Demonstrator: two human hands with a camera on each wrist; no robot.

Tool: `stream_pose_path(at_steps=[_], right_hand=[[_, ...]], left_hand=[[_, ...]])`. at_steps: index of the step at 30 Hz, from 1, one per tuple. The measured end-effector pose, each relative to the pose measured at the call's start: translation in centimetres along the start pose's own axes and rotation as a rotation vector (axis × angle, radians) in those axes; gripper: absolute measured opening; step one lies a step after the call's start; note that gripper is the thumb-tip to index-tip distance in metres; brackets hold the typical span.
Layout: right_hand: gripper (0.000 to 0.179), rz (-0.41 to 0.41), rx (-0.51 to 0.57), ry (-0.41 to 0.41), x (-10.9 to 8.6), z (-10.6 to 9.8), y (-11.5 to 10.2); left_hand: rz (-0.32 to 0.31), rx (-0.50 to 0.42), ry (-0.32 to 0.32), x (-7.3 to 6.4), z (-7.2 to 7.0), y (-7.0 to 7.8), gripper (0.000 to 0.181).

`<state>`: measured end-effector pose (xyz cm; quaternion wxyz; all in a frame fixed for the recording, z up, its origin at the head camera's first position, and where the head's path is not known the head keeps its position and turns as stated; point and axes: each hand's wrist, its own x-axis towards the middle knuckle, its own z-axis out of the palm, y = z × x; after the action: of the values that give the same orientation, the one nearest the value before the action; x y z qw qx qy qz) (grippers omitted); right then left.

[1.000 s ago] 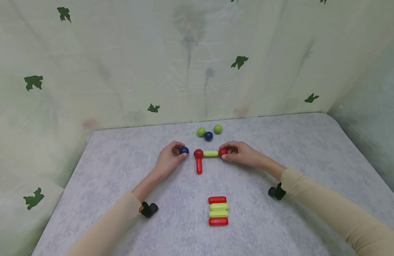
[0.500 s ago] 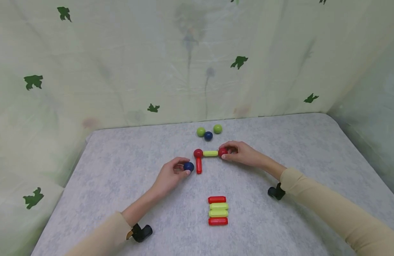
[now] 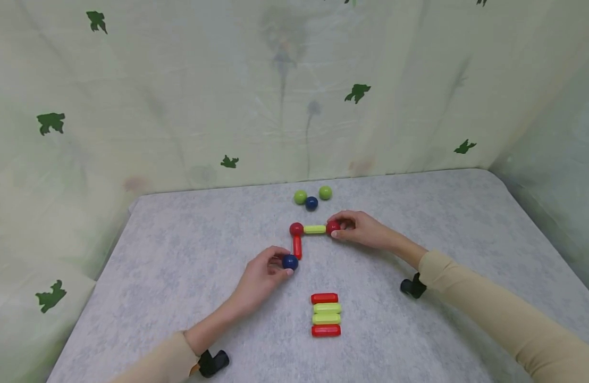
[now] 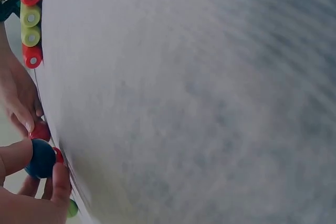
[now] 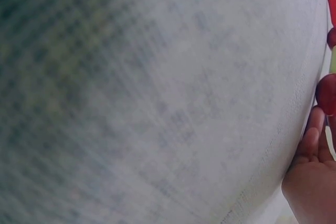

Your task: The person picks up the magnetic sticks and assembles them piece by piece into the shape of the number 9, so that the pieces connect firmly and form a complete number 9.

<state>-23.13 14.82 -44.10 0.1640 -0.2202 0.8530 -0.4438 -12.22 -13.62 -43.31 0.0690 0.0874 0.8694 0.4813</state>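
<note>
My left hand (image 3: 262,276) pinches a dark blue ball (image 3: 290,262) between thumb and fingers, close to the near end of a red rod (image 3: 297,247). Whether ball and rod touch, I cannot tell. That rod's far end joins a red ball (image 3: 296,229), and from the same ball a yellow-green rod (image 3: 315,229) runs right to a second red ball (image 3: 333,228). My right hand (image 3: 359,230) holds this second ball by its right side. In the left wrist view the blue ball (image 4: 41,159) sits between thumb and fingers. The right wrist view shows the right fingers at the red ball (image 5: 327,94).
Behind the joined pieces lie two green balls (image 3: 325,192) and another dark blue ball (image 3: 311,203). Nearer me, several red and yellow-green rods (image 3: 326,319) lie in a stack of parallel rows on the grey table (image 3: 395,330). A pale curtain (image 3: 179,106) hangs behind the table.
My left hand has brought the blue ball toward me and slightly right, from beside the left red ball to the red rod's near end. The right hand has stayed in place.
</note>
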Motion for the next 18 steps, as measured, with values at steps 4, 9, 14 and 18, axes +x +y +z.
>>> stream_pose_path(at_steps=[4, 9, 14, 18], right_hand=[[0.035, -0.007, 0.008, -0.003, -0.01, -0.04, 0.15], [0.034, -0.009, 0.006, -0.002, -0.02, 0.00, 0.03], [0.034, -0.002, 0.001, -0.005, 0.02, -0.05, -0.09], [0.034, 0.008, 0.001, -0.004, 0.02, 0.04, -0.15]], left_hand=[[0.007, 0.031, 0.011, 0.20, 0.46, -0.03, 0.036], [0.008, 0.050, 0.028, 0.32, 0.78, -0.05, 0.034], [-0.005, 0.051, 0.038, 0.43, 0.88, 0.07, 0.033], [-0.033, 0.038, 0.037, 0.51, 0.90, 0.15, 0.033]])
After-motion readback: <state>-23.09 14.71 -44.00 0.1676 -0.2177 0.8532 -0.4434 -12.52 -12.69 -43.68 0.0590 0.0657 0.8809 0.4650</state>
